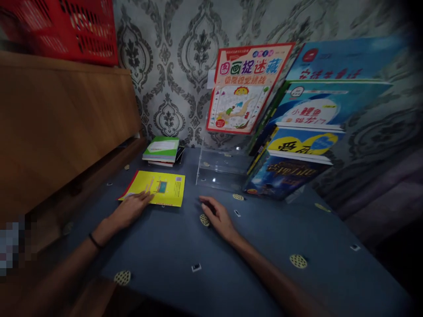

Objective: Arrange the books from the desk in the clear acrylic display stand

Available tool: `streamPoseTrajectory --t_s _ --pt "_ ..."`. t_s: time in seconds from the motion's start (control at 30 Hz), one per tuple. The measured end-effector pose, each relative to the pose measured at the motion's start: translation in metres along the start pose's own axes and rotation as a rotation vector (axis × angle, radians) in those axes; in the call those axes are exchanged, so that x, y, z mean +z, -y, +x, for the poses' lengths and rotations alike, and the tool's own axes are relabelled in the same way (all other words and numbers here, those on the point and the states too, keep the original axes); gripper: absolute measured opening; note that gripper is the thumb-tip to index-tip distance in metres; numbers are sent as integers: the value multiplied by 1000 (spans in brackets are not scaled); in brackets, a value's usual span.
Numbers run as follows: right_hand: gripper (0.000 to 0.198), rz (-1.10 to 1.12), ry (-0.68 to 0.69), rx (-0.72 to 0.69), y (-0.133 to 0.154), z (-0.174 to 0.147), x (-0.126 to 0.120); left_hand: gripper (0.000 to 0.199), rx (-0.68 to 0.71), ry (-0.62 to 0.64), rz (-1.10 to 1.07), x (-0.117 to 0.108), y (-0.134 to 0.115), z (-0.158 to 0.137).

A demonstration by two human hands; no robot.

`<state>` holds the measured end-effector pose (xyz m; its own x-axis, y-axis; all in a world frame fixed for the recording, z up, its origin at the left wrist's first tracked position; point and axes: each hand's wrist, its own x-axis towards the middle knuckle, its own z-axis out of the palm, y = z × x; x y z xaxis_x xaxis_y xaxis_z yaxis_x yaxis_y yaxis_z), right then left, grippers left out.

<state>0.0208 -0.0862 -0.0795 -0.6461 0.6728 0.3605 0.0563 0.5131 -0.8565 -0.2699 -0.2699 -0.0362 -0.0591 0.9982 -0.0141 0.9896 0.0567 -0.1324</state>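
Note:
A yellow book (170, 189) with a red spine lies on the left part of the table. My left hand (134, 207) rests on its near edge, fingers stretched out over the cover; the thumb is hard to make out. Over the bare tabletop to the right, my right hand (216, 215) is loosely curved, thumb and fingers apart, with nothing in it. Behind it stands a clear stepped rack (218, 169). A red-bordered picture book (247, 92) stands upright on its back tier. Its right side carries several upright books, with a dark blue book (284, 176) in front.
Behind the yellow book, a small stack with a green book (161, 149) on top lies near the wall. A wooden cabinet (66, 132) borders the left side, bearing a red plastic basket (95, 35). The dark table cover (238, 273) has printed patterns; patterned wallpaper (172, 66) rises behind.

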Motion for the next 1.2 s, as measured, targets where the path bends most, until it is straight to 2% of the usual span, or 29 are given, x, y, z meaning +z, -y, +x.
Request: streamPoseTrajectory --t_s 0.13,0.23,0.3,0.4,0.5,0.57,0.67,0.9,1.07,1.2 --pt "33 -63 -47 -92 10 -2 -1 53 118 -42 -5 5 -32 -27" --pt "31 -124 -24 -180 20 -7 -4 55 236 -93 1 6 -66 -39" --pt "30 -177 25 -232 27 -13 -6 54 304 -146 -12 8 -91 -46" --pt "29 -260 167 -295 31 -23 -4 51 387 -222 -50 7 -123 -53" --pt "31 -369 287 -338 27 -31 1 45 417 -252 -104 1 -136 -52" --pt "33 -436 328 -355 23 -34 4 41 411 -242 -165 -4 -132 -46" --pt "35 -478 358 -367 21 -34 7 32 371 -224 -225 -5 -113 -27" --pt "35 -492 382 -359 24 -33 5 49 255 -185 -298 14 -61 33" --pt "36 -510 397 -368 28 -33 5 47 286 -218 -511 20 -38 57" --pt "37 -426 509 -450 49 -31 22 39 297 -212 -724 20 -28 68"
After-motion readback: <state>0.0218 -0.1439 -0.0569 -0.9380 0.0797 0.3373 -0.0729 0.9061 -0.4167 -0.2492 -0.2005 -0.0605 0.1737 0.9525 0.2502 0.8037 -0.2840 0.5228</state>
